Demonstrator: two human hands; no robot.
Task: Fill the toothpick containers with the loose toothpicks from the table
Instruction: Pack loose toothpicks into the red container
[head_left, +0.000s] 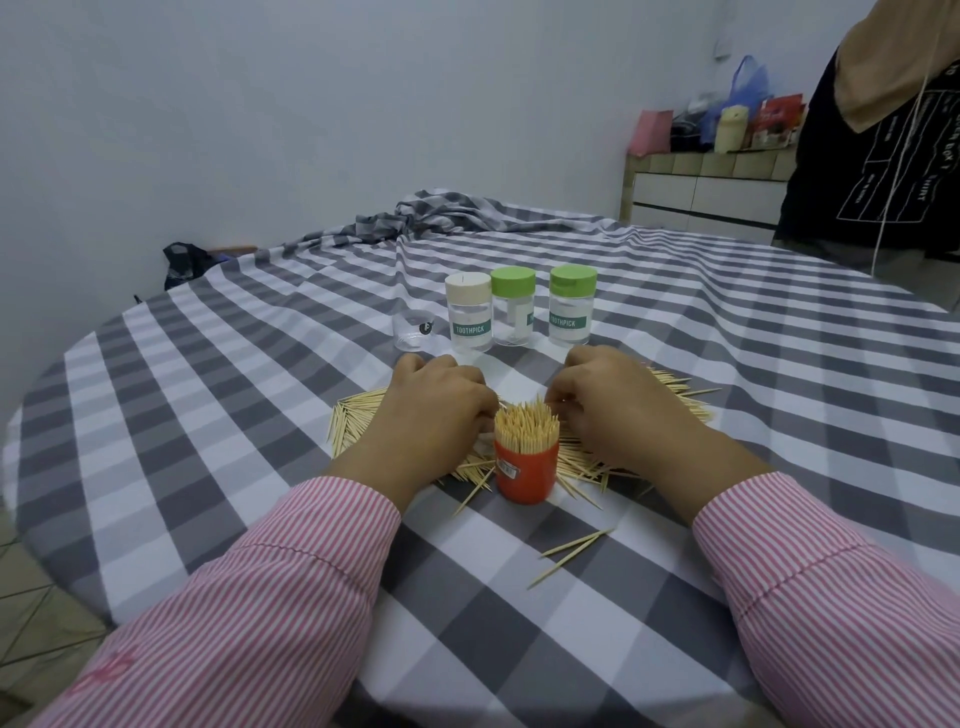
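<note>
An orange toothpick container (525, 475) stands upright at the table's middle, packed with toothpicks that stick out of its top. Loose toothpicks (358, 415) lie in a wide pile around and behind it. My left hand (434, 410) rests on the pile just left of the container, fingers curled down into the toothpicks. My right hand (618, 402) lies just right of it, fingers curled the same way. Whether either hand pinches toothpicks is hidden. Behind stand a cream-lidded jar (469, 313), two green-lidded jars (513, 306) (571, 305) and a small clear cup (413, 331).
A grey and white checked cloth (249, 395) covers the round table, bunched up at the far side. Three stray toothpicks (569, 553) lie near my right sleeve. A person in dark clothes (872, 156) stands at the far right, beside a cluttered counter (711, 171).
</note>
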